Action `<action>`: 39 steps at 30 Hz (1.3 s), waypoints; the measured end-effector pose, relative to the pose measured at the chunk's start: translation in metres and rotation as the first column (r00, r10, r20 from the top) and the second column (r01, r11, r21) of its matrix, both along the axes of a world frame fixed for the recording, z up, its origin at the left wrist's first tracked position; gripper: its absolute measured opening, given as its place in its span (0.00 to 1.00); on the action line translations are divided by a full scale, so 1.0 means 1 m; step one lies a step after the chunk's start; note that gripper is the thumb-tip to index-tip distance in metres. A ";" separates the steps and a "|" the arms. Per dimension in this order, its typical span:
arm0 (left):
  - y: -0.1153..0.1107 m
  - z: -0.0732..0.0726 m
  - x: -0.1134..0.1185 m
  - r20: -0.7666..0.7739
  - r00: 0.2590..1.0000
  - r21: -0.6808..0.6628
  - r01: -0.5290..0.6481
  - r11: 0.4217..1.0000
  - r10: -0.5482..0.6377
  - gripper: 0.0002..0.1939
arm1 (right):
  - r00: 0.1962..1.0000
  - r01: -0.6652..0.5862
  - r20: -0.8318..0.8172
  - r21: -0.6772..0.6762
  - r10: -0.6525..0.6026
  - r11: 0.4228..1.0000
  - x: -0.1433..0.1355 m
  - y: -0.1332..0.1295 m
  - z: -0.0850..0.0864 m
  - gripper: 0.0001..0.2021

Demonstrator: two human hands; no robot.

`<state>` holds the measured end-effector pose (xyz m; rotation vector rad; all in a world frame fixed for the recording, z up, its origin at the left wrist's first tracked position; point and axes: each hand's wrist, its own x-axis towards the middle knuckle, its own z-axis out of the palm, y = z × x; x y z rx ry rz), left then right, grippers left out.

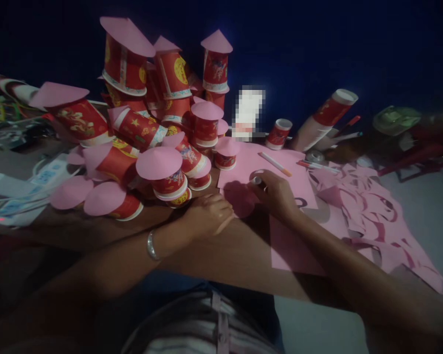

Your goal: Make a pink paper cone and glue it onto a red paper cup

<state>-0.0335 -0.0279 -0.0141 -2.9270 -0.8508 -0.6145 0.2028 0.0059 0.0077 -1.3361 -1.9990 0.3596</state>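
A pink paper disc [239,199] lies in shadow between my hands, over the table's edge of pink paper. My left hand [210,214], with a silver bracelet on its wrist, has its fingers drawn together at the disc's left edge; the fingertips are partly hidden. Just beyond the disc, my right hand [275,189] is closed with curled fingers around a small pale-ended tube [257,180], mostly covered by the hand. To the left stand red paper cups with pink cone tops, the nearest cone [159,162] close to my left hand.
Pink sheets [291,250] lie under my right forearm, with cut paper scraps [376,206] at right. An orange-and-white marker [275,164] rests beyond my right hand. A small red cup [279,133] and tilted cup stack [327,118] stand behind. A power strip [46,177] is at left.
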 end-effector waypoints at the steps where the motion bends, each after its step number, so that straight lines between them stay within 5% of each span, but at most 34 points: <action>1: 0.000 -0.001 0.000 0.000 1.000 -0.003 -0.003 1.000 0.003 0.10 | 0.995 0.038 -0.094 -0.019 -0.040 0.999 0.003 0.000 0.004 0.09; 3: 0.000 -0.001 0.001 -0.008 1.000 -0.012 -0.007 1.000 0.007 0.10 | 0.927 0.082 -0.356 -0.111 -0.116 0.990 0.011 0.000 0.010 0.10; 6: 0.001 0.000 0.000 -0.007 1.000 -0.019 -0.012 1.000 0.012 0.10 | 0.690 -0.065 -0.710 -0.251 -0.139 0.966 0.021 -0.002 0.010 0.12; 9: 0.000 0.006 -0.001 0.097 0.995 -0.005 -0.020 1.000 0.020 0.07 | 0.538 -0.216 -0.820 -0.360 -0.196 0.908 0.024 -0.006 0.003 0.13; 12: -0.002 0.016 0.002 0.318 0.941 -0.151 -0.069 0.986 0.115 0.05 | 0.534 -0.295 -0.810 -0.446 -0.241 0.845 0.019 -0.014 -0.004 0.13; 14: -0.002 0.024 0.011 0.451 0.855 -0.390 -0.070 0.918 0.257 0.11 | 0.532 -0.319 -0.816 -0.441 -0.226 0.839 0.014 -0.021 -0.008 0.13; 17: 0.002 0.034 0.030 0.522 0.725 -0.700 0.063 0.711 0.450 0.27 | 0.483 -0.398 -0.858 -0.391 -0.172 0.830 0.006 -0.031 -0.011 0.13; 19: 0.007 0.038 0.043 0.564 0.662 -0.745 0.149 0.650 0.494 0.27 | 0.446 -0.462 -0.881 -0.380 -0.161 0.801 0.004 -0.034 -0.014 0.14; 22: 0.012 0.041 0.058 0.603 0.617 -0.752 0.227 0.619 0.506 0.15 | 0.426 -0.502 -0.891 -0.379 -0.160 0.777 0.004 -0.035 -0.018 0.13; 26: 0.011 0.038 0.066 0.588 0.519 -0.805 0.295 0.516 0.621 0.13 | 0.517 -0.443 -0.854 -0.323 -0.056 0.836 0.011 -0.032 -0.018 0.13; 32: 0.011 0.028 0.071 0.605 0.383 -0.788 0.416 0.454 0.699 0.18 | 0.910 -0.032 -0.415 -0.049 0.009 0.998 0.018 -0.036 -0.014 0.13; 35: 0.012 0.023 0.073 0.601 0.347 -0.776 0.470 0.421 0.720 0.20 | 0.982 0.058 -0.186 0.130 -0.033 0.990 0.021 -0.037 -0.021 0.09; 39: 0.014 0.020 0.072 0.573 0.337 -0.792 0.461 0.400 0.747 0.19 | 0.996 0.010 -0.084 0.261 0.013 0.965 0.023 -0.035 -0.031 0.16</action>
